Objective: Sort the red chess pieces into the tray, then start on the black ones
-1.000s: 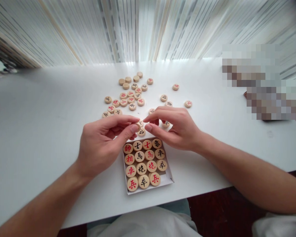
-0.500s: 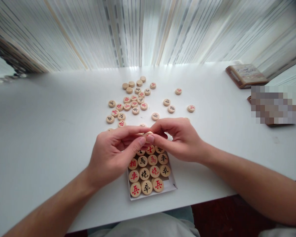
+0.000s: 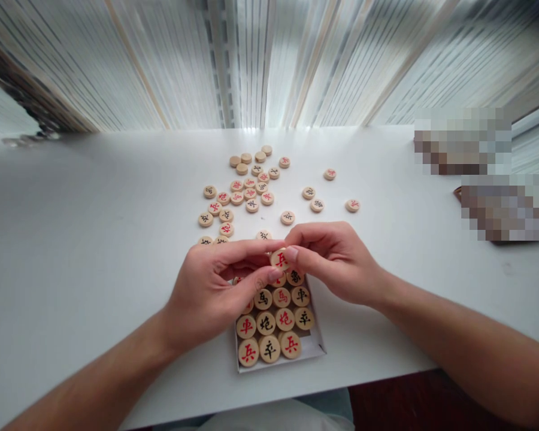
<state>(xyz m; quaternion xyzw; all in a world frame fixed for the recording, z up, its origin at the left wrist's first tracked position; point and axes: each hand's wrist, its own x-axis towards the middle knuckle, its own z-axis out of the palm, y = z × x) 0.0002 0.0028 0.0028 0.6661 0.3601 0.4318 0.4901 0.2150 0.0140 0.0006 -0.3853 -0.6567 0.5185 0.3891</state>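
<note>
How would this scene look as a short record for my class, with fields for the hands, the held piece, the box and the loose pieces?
Held piece: round, red character showing
Left hand: holding that piece between thumb and fingers
Right hand: thumb on its right edge, fingers curled
Box: shallow, white
Boxed pieces: in rows; nearest row red, black, red
Loose pieces: beyond the hands; red-marked, black-marked, several plain-faced
Table: white

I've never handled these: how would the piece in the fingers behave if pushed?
The held piece looks wooden, so probably stiff and light. Its flat disc shape suggests sliding rather than tipping; on its round edge, it might roll.
</note>
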